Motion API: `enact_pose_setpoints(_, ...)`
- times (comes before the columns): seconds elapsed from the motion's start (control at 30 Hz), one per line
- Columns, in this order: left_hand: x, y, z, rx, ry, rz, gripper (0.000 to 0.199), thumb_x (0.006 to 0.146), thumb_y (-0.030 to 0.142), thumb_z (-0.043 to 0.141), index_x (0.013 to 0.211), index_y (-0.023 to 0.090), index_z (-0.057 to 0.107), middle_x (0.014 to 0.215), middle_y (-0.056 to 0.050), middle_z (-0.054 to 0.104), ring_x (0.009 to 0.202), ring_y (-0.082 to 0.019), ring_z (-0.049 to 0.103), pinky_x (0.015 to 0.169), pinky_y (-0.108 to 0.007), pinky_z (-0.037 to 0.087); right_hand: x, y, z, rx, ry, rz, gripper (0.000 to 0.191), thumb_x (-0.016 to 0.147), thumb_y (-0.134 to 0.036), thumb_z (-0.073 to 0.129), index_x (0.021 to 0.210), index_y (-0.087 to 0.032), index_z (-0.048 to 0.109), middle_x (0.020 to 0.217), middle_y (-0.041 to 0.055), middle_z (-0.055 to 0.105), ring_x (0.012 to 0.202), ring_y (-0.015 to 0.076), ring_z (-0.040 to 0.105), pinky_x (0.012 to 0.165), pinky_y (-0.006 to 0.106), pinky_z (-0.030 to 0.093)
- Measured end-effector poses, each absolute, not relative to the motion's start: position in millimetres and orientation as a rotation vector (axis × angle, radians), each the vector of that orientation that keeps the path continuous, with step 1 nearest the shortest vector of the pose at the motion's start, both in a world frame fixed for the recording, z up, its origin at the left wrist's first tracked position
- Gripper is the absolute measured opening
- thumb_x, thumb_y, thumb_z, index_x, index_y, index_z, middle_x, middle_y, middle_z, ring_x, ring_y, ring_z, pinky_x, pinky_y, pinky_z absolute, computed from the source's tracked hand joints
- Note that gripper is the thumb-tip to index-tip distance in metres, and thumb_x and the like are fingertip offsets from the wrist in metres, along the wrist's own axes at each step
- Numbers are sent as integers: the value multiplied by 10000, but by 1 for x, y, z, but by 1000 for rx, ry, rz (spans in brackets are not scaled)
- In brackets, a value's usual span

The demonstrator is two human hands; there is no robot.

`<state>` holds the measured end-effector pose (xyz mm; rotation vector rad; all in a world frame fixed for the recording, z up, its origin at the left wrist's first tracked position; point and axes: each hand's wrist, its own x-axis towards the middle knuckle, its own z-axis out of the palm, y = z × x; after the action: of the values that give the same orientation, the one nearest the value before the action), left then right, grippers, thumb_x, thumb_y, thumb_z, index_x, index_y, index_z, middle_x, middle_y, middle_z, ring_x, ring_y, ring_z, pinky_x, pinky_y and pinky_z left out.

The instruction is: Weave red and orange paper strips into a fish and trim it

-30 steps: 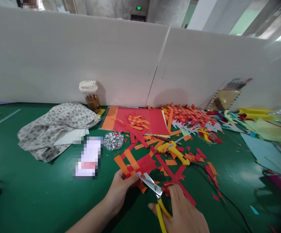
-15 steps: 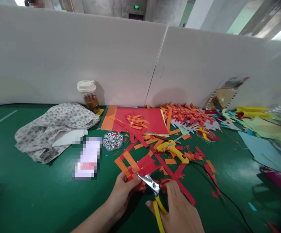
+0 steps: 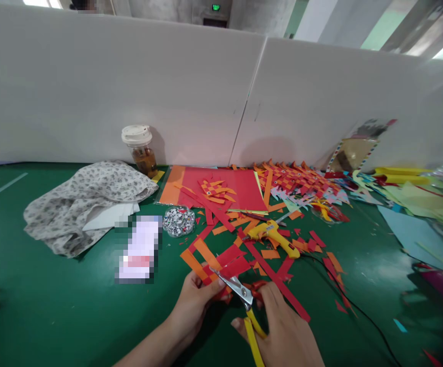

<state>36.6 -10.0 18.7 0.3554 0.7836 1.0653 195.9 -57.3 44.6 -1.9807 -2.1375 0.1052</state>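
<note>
My left hand (image 3: 190, 306) is closed on a woven paper piece (image 3: 235, 264) of red and orange strips, its loose strip ends pointing away from me. A pair of scissors (image 3: 243, 292) with yellow and red handles is in my right hand (image 3: 288, 329), fingers wrapped round the grips. The blades reach left across the woven piece, close to my left thumb. Just beyond, a yellow glue gun (image 3: 272, 235) lies among red and orange paper scraps. Part of the woven piece is hidden under my left fingers and the blades.
A phone (image 3: 140, 247), a clear box of googly eyes (image 3: 178, 221) and a patterned cloth (image 3: 87, 204) lie to the left. Behind them stands a lidded cup (image 3: 140, 150). Finished paper fish (image 3: 297, 181) are heaped at the back right. A black cord (image 3: 353, 306) crosses the right side.
The red part of the woven piece now shows a split between its strips. Both hands stay nearly in place, and the view has shifted very slightly.
</note>
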Motion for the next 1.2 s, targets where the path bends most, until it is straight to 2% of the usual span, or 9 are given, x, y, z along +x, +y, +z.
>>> enact_pose_setpoints(0.27, 34, -8, 22, 329, 830, 1074, 296, 520, 205, 847, 749, 93, 694, 677, -51, 709, 552, -116, 624, 529, -205, 536, 195, -57, 43, -2010, -2153, 143, 329, 714, -520, 569, 788, -218, 460, 690, -6, 556, 459, 153, 574, 371, 236, 389)
enact_pose_setpoints(0.83, 33, -8, 22, 324, 881, 1061, 314, 540, 223, 839, 781, 86, 692, 717, -66, 717, 586, -125, 636, 553, -210, 537, 195, -52, 39, -2120, -2138, 278, 359, 709, -563, 567, 745, -218, 475, 615, -14, 557, 477, 177, 582, 419, 252, 379)
enact_pose_setpoints(0.93, 33, -8, 22, 330, 890, 1059, 337, 541, 220, 838, 812, 86, 690, 775, -79, 725, 640, -143, 654, 606, -231, 549, 196, -51, 39, -2107, -2152, 249, 353, 703, -556, 576, 727, -220, 471, 604, -19, 549, 458, 166, 564, 412, 244, 356)
enact_pose_setpoints(1.03, 32, -8, 20, 338, 911, 1088, 327, 572, 230, 823, 833, 96, 678, 810, -76, 726, 704, -164, 666, 684, -269, 555, 197, -50, 40, -2092, -2158, 209, 345, 704, -550, 578, 715, -222, 469, 608, -20, 550, 462, 159, 561, 412, 236, 347)
enact_pose_setpoints(1.2, 31, -8, 17, 392, 965, 1117, 258, 651, 268, 773, 826, 122, 652, 738, -31, 706, 672, -155, 653, 676, -285, 552, 200, -51, 38, -2068, -2164, 177, 319, 724, -531, 564, 706, -228, 465, 604, -22, 545, 452, 153, 554, 402, 234, 345)
